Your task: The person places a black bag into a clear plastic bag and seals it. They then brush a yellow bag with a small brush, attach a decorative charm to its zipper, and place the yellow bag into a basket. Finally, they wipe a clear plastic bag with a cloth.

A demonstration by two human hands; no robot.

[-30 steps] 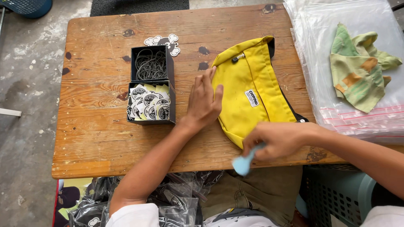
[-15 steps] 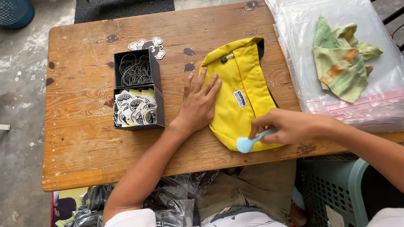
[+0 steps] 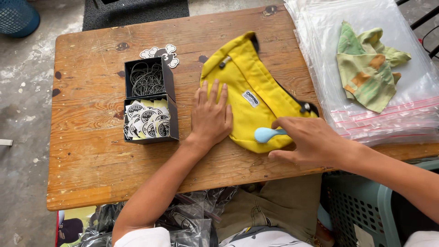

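Two hands on the yellow pouch (image 3: 256,98) near the table's (image 3: 91,151) front edge, middle: our left hand (image 3: 211,114) lies flat, open, pinning it; our right hand (image 3: 307,139) pinches a light blue tool (image 3: 266,134) at its lower end. Pouch looks flattened; bagging seemingly remains, clear bags (image 3: 320,55) untouched at the right edge.

Bright, even daylight; frame sharp throughout, no motion blur. Soft short shadows under both forearms on the desk (image 3: 91,155). Mild glare on the stack of clear plastic bags (image 3: 320,59) at right. Slight wide-angle bending toward the edges. Colours saturated, well exposed.
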